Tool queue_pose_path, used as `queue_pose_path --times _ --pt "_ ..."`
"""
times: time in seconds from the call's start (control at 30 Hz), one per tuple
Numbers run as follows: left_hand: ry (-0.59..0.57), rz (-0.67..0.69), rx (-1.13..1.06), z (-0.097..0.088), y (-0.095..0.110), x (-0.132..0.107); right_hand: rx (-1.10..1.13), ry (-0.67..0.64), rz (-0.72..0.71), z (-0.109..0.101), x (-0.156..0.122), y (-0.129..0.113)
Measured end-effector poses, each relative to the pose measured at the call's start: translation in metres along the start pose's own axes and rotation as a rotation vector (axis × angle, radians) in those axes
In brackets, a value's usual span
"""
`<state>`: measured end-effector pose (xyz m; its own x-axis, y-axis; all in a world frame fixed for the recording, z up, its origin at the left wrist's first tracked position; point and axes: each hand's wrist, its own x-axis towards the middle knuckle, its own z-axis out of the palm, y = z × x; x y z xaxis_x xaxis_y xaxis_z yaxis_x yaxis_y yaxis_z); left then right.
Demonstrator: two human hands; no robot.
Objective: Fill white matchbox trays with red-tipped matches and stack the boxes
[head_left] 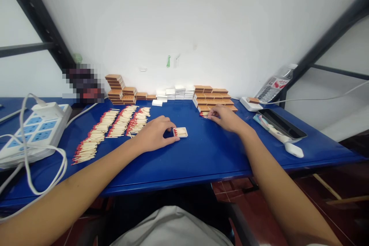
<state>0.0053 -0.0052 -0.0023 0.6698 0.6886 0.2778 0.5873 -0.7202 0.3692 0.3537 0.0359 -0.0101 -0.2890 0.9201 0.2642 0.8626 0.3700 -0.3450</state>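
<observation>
My left hand [157,132] rests on the blue table with thumb and fingers around the left end of a small white matchbox tray [184,136]. Red-tipped matches [180,131] lie inside that tray. My right hand [224,118] is pinched at a small bunch of matches [204,115], just in front of the stacked brown matchboxes [213,102]. Its fingertips touch the ends of these matches; how many they grip is hidden. To the left of my left hand, loose matches [115,123] are spread in three long rows.
White trays [180,92] are piled by the wall, beside another stack of brown matchboxes [115,92]. A power strip [37,130] with cables sits at left. On the right are a white adapter [250,104], an open dark case [281,125] and a leaning plastic bottle [276,83].
</observation>
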Motion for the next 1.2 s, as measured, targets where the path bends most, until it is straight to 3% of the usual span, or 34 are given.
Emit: queue_pose_path --times 0.13,0.4,0.53,0.77,1.03,1.2 --pt "0.0 0.004 -0.002 0.0 0.0 0.0 0.092 0.009 -0.01 -0.003 -0.002 -0.005" --pt "0.008 0.012 0.002 0.002 -0.001 0.0 0.125 -0.12 -0.049 -0.002 -0.003 -0.018" --pt "0.005 0.014 -0.003 0.001 -0.001 0.0 0.122 -0.075 -0.024 -0.004 -0.003 -0.017" --pt "-0.004 0.007 0.001 0.0 0.0 0.0 0.12 -0.175 0.004 -0.002 -0.004 -0.011" --pt "0.009 0.018 0.006 0.001 -0.002 0.0 0.136 -0.136 0.011 -0.003 -0.004 -0.011" --pt "0.005 0.02 0.01 0.001 -0.001 0.0 0.229 -0.136 -0.048 -0.005 -0.005 -0.03"
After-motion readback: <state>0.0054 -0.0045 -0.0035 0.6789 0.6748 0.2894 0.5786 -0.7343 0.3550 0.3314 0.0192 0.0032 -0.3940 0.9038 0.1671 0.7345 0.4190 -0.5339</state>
